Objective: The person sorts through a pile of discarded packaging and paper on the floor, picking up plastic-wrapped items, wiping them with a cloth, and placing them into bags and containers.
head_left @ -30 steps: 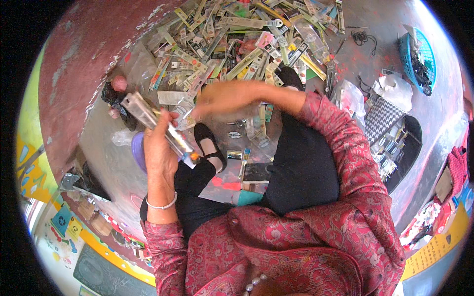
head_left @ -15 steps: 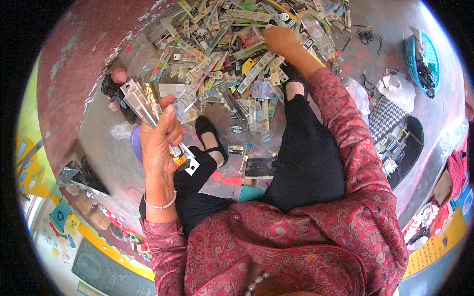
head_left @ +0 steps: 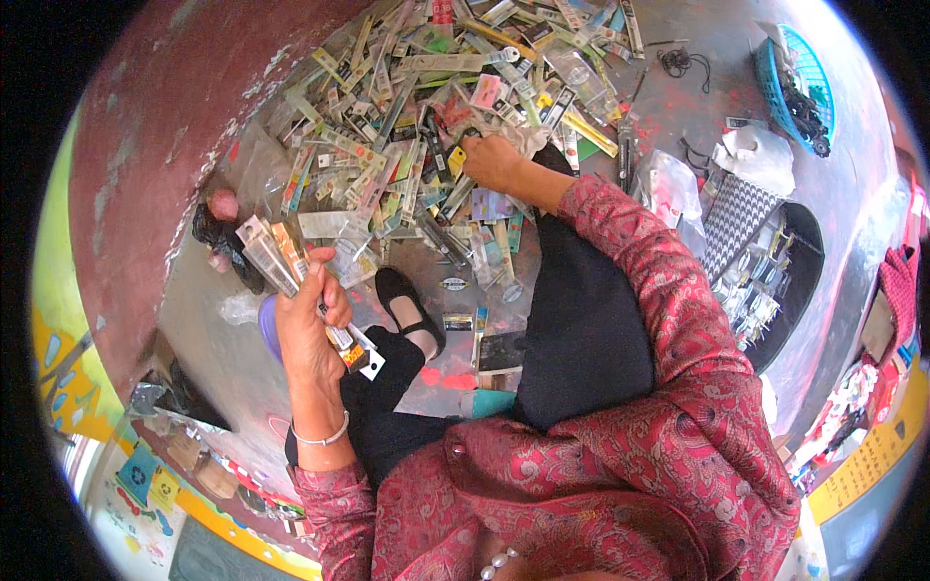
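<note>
My left hand point(head_left: 312, 324) is closed around a bundle of slim clear plastic packets point(head_left: 274, 259), held upright above the floor by my left knee. Small labels show at the top of the bundle, and a white tag with a dark label sticks out below my fist. My right hand point(head_left: 499, 163) reaches into a wide heap of similar slim packets point(head_left: 373, 160). Its fingers are curled down by a packet with a yellow label point(head_left: 456, 161); whatever they pinch is hidden. Crumpled clear plastic point(head_left: 523, 136) lies just beyond its knuckles.
A blue basket point(head_left: 823, 73) with black items stands far right. Nearer, an open black case point(head_left: 804, 281) holds slim packets beside a checked cloth point(head_left: 738, 225) and white plastic bags point(head_left: 760, 160). A purple round thing point(head_left: 268, 327) sits by my left wrist. A red-brown wall point(head_left: 136, 194) rises left.
My right hand has moved left and nearer, from the heap's right side toward its middle. The left hand keeps the same bundle. My view has shifted slightly, and my right foot is now hidden.
</note>
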`<state>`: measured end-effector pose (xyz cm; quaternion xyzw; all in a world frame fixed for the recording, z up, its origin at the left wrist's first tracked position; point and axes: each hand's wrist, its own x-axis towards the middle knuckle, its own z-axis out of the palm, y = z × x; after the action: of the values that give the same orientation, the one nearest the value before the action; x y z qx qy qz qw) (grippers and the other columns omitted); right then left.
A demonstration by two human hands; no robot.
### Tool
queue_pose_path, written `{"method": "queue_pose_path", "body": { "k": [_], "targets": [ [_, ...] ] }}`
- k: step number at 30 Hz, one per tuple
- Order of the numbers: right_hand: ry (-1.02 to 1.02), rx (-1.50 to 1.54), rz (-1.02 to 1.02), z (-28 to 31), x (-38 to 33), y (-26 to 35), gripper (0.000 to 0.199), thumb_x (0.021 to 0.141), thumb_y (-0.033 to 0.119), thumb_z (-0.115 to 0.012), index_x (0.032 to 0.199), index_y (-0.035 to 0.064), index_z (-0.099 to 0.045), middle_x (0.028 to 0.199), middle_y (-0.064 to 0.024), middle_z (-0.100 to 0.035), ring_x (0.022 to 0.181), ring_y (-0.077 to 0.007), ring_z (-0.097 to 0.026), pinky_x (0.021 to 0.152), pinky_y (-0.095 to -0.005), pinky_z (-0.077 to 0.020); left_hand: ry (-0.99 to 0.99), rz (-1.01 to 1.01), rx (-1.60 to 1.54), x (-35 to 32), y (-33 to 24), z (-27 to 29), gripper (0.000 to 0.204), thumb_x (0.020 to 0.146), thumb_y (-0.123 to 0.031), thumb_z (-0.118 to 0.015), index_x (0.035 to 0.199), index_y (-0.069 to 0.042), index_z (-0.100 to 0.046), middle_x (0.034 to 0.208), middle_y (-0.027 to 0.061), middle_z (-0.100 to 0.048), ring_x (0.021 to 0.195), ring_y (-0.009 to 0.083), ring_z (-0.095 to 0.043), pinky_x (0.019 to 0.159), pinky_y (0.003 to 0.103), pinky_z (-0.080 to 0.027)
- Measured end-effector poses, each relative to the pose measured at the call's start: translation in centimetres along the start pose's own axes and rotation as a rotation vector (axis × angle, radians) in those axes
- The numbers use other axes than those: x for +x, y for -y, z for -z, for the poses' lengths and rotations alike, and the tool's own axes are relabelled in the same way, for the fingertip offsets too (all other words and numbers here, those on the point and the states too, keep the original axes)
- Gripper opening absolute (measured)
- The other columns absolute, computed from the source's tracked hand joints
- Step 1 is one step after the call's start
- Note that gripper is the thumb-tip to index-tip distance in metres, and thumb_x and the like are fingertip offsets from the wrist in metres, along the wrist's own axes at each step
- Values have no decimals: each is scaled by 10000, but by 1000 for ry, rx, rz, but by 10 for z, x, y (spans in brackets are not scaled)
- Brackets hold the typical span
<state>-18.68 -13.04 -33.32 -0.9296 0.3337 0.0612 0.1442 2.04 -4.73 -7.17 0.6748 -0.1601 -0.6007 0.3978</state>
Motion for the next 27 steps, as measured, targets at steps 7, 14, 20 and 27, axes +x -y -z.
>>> {"method": "queue_pose_path", "body": {
  "k": [7, 14, 20, 27],
  "targets": [
    [-222, 46, -181, -19, -4, -11, 114, 705, 113, -546, 741, 36, -623, 788, -120, -597, 712, -254, -628, 534, -345, -510, 39, -5, -8, 2, -2, -5, 202, 874, -159, -511, 1009, -10, -491, 588, -6, -388, 425, 51, -334, 390, 188, -257],
    [-57, 80, -453, 6, -4, -39, 144, 732, 132, -533, 774, 30, -626, 835, -156, -607, 761, -300, -626, 592, -404, -514, 23, -26, -7, 2, -3, -5, 194, 879, -156, -501, 1008, -10, -493, 592, -8, -392, 430, 49, -336, 398, 189, -263],
    [-258, 422, -506, 48, -24, -86, 206, 701, 216, -566, 791, 39, -618, 806, -190, -601, 759, -433, -569, 658, -434, -478, 70, -18, -126, -6, -4, 3, 259, 874, -154, -514, 1074, 6, -477, 593, -26, -376, 439, 49, -323, 402, 192, -254],
    [-203, 1445, -490, 130, -55, -53, 246, 754, 140, -633, 911, -49, -626, 755, -30, -612, 636, -90, -539, 594, -237, -434, 295, 12, -499, -14, -15, 6, 431, 750, 7, -528, 1163, 71, -421, 726, 25, -451, 616, 89, -408, 533, 216, -346]
  ]
}}
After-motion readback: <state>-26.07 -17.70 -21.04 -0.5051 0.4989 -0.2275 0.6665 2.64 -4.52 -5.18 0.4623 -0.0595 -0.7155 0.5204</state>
